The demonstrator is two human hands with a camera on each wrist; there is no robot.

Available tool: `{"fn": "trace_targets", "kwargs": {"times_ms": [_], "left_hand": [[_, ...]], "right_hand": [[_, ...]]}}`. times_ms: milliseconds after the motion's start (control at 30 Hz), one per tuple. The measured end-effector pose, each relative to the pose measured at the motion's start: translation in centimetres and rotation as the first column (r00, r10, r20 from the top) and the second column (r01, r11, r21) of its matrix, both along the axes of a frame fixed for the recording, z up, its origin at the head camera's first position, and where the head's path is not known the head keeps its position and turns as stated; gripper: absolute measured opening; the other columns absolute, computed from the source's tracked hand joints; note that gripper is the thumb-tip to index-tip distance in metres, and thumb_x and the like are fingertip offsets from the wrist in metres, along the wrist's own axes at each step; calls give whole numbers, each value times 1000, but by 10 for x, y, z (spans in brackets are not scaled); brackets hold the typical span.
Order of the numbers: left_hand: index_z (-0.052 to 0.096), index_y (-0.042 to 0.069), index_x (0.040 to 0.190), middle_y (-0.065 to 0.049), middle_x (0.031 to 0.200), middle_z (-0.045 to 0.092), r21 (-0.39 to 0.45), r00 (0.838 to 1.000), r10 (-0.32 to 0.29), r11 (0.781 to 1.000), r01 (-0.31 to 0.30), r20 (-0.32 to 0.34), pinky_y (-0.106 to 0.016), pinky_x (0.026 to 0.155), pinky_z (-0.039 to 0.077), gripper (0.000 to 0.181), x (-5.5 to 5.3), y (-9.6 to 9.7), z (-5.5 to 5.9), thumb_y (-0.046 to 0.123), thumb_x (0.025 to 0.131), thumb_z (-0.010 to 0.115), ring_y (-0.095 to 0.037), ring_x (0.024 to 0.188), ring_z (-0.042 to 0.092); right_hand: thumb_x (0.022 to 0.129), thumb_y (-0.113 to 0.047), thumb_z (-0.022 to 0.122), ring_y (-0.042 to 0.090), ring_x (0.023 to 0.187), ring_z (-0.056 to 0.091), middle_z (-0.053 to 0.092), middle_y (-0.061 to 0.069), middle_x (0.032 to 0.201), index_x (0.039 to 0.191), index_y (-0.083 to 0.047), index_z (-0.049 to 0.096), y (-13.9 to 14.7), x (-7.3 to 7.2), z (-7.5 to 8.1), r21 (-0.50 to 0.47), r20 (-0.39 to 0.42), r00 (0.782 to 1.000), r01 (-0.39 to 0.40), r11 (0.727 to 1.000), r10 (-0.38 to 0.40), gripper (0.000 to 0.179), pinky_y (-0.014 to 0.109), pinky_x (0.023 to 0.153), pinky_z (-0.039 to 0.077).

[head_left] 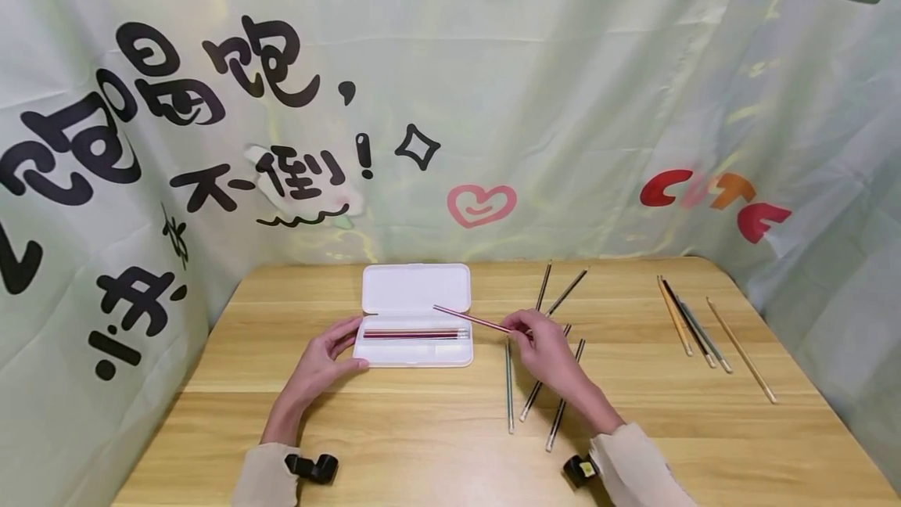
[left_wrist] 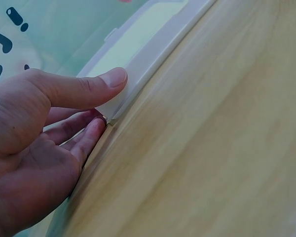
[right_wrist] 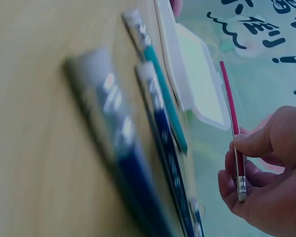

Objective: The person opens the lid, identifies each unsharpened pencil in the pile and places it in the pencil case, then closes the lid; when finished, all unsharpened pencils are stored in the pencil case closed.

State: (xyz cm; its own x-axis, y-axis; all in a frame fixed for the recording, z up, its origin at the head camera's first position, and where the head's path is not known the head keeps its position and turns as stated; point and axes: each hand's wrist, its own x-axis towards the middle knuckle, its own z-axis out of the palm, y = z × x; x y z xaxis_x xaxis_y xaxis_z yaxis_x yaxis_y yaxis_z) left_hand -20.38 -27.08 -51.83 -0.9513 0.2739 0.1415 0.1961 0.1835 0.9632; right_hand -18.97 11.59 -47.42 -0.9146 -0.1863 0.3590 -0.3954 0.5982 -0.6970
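Note:
A white pencil case (head_left: 415, 362) lies with its lid (head_left: 415, 288) up, and several pencils (head_left: 408, 335), some red, rest in its back compartment. My left hand (head_left: 320, 362) holds the case's left end, thumb (left_wrist: 113, 79) over the front corner and fingers along the side. Between thumb and fingers, my right hand (head_left: 549, 350) pinches a red pencil (head_left: 470, 318) near its eraser end. That pencil is raised, its far tip over the right part of the case. In the right wrist view its white eraser (right_wrist: 242, 196) shows beside the palm.
Under and around the right hand lie a green pencil (head_left: 510, 397) and several dark pencils (head_left: 558, 413). Farther right on the wooden table (head_left: 422, 444) are more dark pencils (head_left: 693, 331) and yellowish pencils (head_left: 742, 352). A printed curtain (head_left: 563, 100) hangs behind the table.

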Motion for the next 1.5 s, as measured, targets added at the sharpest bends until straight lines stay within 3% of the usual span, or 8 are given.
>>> {"fn": "trace_targets", "kwargs": {"times_ms": [233, 567, 667, 900, 1067, 1233, 1500], "left_hand": [[39, -3, 138, -20, 144, 30, -2, 1000, -14, 1000, 14, -14, -28, 101, 40, 76, 1, 1, 0, 6, 73, 78, -38, 126, 38], [41, -1, 138, -16, 144, 32, -3, 1000, 10, 1000, -10, 4, -24, 99, 41, 78, 2, -2, 2, 9, 71, 80, -35, 125, 40], [41, -1, 138, -15, 144, 32, -7, 1000, 13, 1000, -13, 9, -24, 99, 41, 78, 2, -2, 2, 9, 71, 80, -33, 125, 40], [41, -1, 138, -15, 143, 33, -12, 1000, 14, 1000, -14, -3, -24, 99, 41, 76, 1, -1, 4, 6, 72, 79, -34, 125, 41], [39, -3, 138, -19, 145, 30, -12, 1000, -1, 1000, 1, 3, -31, 101, 39, 75, 1, 0, 8, 1, 74, 77, -38, 126, 38], [37, -8, 137, -25, 144, 27, 12, 1000, -15, 1000, 15, 10, -40, 103, 36, 73, 1, 0, 9, -7, 74, 74, -43, 126, 35], [40, -3, 137, -19, 144, 31, -9, 1000, -4, 1000, 4, 0, -28, 100, 40, 76, 2, 2, 4, 5, 72, 78, -37, 126, 39]], "right_hand": [[86, 2, 62, 11, 75, 54, 65, 3, 85, 88, -15, 69, -28, -14, -1, -29, 1, 1000, -12, 999, 12, 18, 22, 60, 52], [82, 4, 66, 10, 75, 59, 67, 1, 86, 87, -9, 73, -68, -32, -9, -56, -17, 997, -71, 996, 70, 15, 22, 63, 53], [82, 2, 67, 10, 75, 59, 68, 1, 86, 86, -9, 73, -78, -36, -12, -39, 3, 997, -77, 996, 77, 13, 22, 64, 53], [82, -1, 68, 13, 79, 60, 69, 2, 84, 86, -10, 73, -95, -46, -13, 51, -33, 998, -58, 997, 60, 11, 30, 74, 51], [81, -7, 70, 13, 77, 55, 69, -4, 80, 85, -14, 75, -103, -47, -12, 119, -44, 998, -27, 993, 32, 9, 38, 78, 44], [81, -6, 70, 11, 74, 52, 67, -7, 78, 85, -15, 74, -106, -47, -13, 125, -45, 999, -21, 992, 26, 11, 35, 76, 44], [80, -2, 70, 11, 75, 57, 67, 0, 84, 88, -10, 72, -94, -38, -12, 20, 3, 999, -32, 999, 32, 11, 24, 68, 50]]}}
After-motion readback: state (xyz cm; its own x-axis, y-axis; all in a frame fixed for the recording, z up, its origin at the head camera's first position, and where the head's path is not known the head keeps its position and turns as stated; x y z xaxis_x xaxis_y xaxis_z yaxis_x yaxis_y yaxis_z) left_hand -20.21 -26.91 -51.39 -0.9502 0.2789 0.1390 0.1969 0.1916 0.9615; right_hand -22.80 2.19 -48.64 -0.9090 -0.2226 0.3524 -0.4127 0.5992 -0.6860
